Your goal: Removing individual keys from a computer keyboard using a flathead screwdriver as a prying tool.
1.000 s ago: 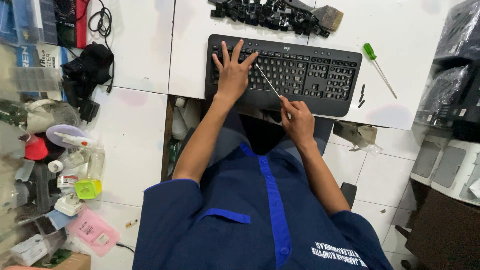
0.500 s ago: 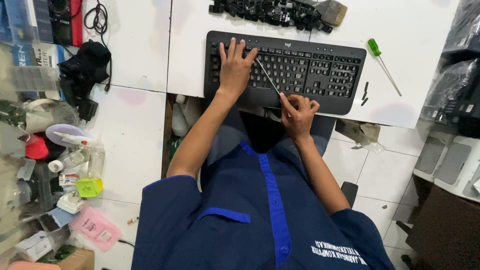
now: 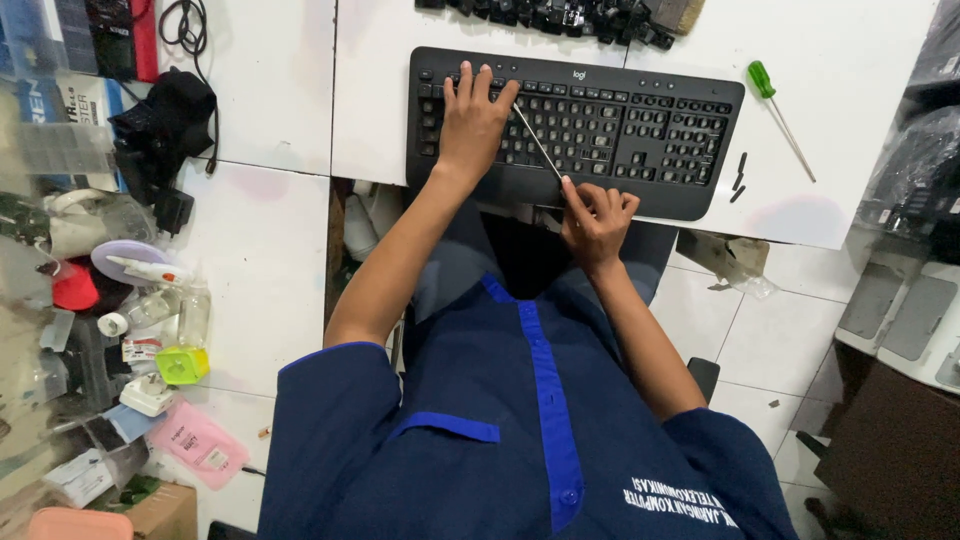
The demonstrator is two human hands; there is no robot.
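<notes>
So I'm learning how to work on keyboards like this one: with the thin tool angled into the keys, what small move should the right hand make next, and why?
Probably a gentle downward press on the handle end, levering the tip up. The right hand pinches the thin tool, whose tip sits among the keys beside the left hand, which lies flat on the black keyboard and steadies it.

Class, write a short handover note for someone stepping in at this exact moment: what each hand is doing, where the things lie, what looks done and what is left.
Left hand: flat on the left keys of the black keyboard, steadying it.
Right hand: grip closed on a thin metal rod, its tip among the keys beside the left hand.
Keyboard lies on the white table; green-handled screwdriver to its right, untouched; pile of black parts behind it.
Done: the pictures show no key removed.
Left: the work with the rod at the keys.
</notes>
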